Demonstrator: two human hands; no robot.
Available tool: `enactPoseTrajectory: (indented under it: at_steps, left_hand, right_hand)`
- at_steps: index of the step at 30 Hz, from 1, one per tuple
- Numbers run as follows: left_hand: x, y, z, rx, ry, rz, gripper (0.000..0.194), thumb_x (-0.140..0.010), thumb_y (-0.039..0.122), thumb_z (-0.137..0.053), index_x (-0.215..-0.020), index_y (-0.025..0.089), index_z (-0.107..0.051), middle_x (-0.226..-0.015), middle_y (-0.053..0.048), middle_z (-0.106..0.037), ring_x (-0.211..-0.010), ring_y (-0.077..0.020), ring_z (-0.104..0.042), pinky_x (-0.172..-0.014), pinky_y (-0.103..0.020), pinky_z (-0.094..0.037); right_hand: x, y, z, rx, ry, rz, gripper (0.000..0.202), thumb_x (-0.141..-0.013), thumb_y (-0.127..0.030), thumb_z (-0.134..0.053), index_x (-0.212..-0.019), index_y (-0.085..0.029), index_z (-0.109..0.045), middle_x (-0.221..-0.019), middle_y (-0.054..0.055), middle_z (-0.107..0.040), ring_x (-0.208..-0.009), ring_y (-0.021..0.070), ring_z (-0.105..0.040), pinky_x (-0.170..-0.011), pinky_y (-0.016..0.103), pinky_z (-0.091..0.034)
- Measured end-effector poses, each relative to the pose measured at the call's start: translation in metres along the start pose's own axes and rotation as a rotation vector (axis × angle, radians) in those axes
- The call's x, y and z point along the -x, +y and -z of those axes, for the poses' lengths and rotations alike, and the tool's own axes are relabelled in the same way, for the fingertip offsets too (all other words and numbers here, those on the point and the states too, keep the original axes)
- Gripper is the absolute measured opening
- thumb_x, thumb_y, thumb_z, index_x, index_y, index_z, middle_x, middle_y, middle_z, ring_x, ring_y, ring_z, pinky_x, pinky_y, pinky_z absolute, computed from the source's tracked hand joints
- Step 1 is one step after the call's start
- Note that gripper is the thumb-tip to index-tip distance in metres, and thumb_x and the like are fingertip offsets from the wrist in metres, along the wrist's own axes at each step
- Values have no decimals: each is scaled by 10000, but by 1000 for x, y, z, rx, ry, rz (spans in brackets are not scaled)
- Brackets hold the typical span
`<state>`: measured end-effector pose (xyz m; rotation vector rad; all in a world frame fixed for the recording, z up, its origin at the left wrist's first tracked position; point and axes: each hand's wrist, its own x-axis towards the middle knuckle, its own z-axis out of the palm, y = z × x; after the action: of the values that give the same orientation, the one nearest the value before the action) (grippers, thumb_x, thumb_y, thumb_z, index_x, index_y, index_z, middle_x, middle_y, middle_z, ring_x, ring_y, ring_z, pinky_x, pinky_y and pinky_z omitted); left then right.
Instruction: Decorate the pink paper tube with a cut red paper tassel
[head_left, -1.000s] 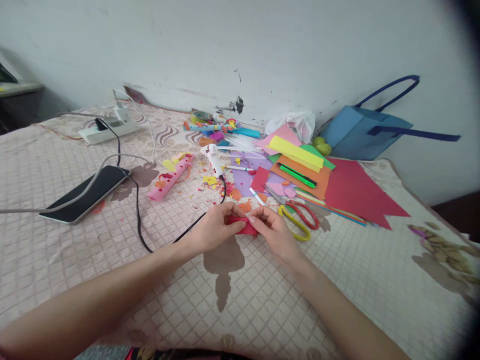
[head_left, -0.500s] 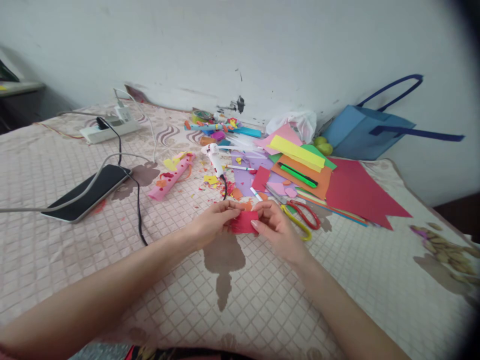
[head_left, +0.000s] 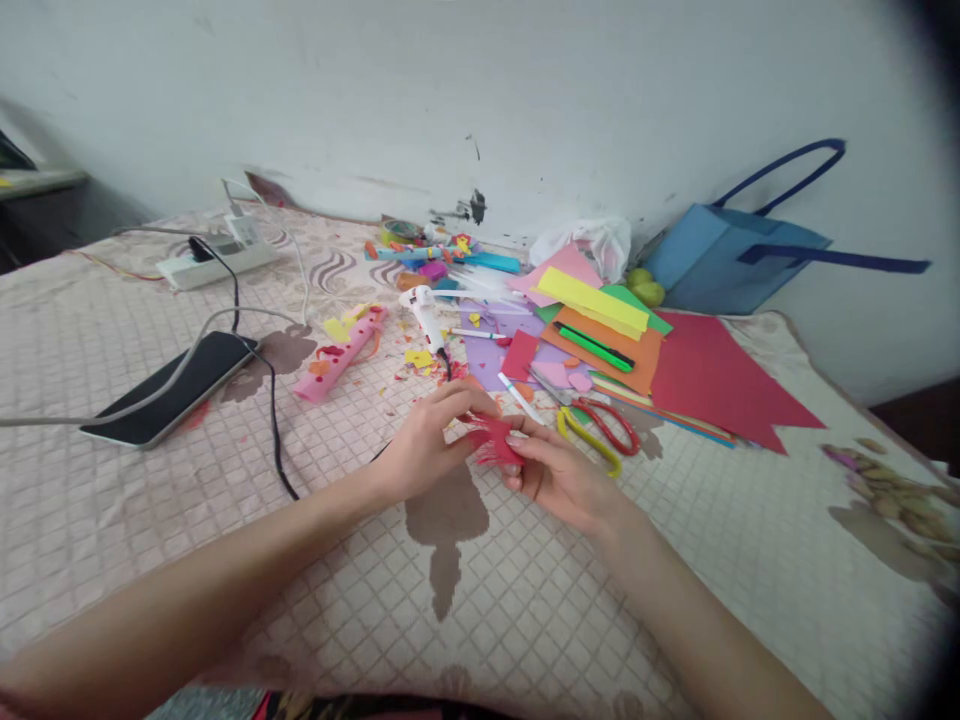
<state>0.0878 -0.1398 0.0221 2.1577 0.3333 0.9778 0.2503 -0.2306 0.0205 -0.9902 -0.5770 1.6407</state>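
Observation:
Between my two hands is a small piece of red paper (head_left: 495, 442), its left edge cut into a fine fringe. My right hand (head_left: 559, 468) pinches its uncut right end between thumb and fingers. On the fringed side, my left hand (head_left: 433, 440) has its thumb and fingers closed at the strips. Just beyond my right hand lie scissors (head_left: 592, 435) with red and yellow handles. A white glue gun (head_left: 426, 318) rests past my left hand, its black cord running behind that hand.
Paper sheets (head_left: 720, 385) and a green cutter (head_left: 596, 348) lie right. A decorated pink paper roll (head_left: 341, 352), a black phone-like slab (head_left: 172, 390) and a power strip (head_left: 217, 262) are left. A blue bag (head_left: 739, 255) stands at the back right.
The red paper has turned so its fringe faces left and spreads out. My left hand has shifted onto the fringed strips, while my right hand has moved its grip slightly lower.

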Motion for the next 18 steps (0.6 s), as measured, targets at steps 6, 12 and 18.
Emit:
enactPoseTrajectory:
  at_steps: [6,12,18]
  left_hand:
    - [0,0,-1,110,47,74,48,-796,135,-608,-830,156,-634,-933,-67,-645,-907,-166,-602,-821,-315,-477]
    - [-1,2,-6,615,85,652,177,-758,256,-671,-814,114,-581,-734,-24,-641,-637,-98,-594,-613,-226,-479]
    - [2,5,-13,743,67,803,229,-711,253,-720,-757,127,-534,-614,3,-634,-561,-83,-593,-555,-196,-455]
  right_hand:
    - [1,0,0,-18,-86,-7,154,-775,-260,-686,-896,-198,-613,-649,-36,-562,-552,77,-501,-509,197,-415]
    - [1,2,-3,81,-98,114,349,-765,-518,-657,-904,-201,-611,-843,20,-594,-754,137,-561,-609,246,-454]
    - [-5,11,-4,347,142,302,209,-757,-322,-696,-904,-200,-611,-790,-3,-601,-645,109,-524,-599,243,-430]
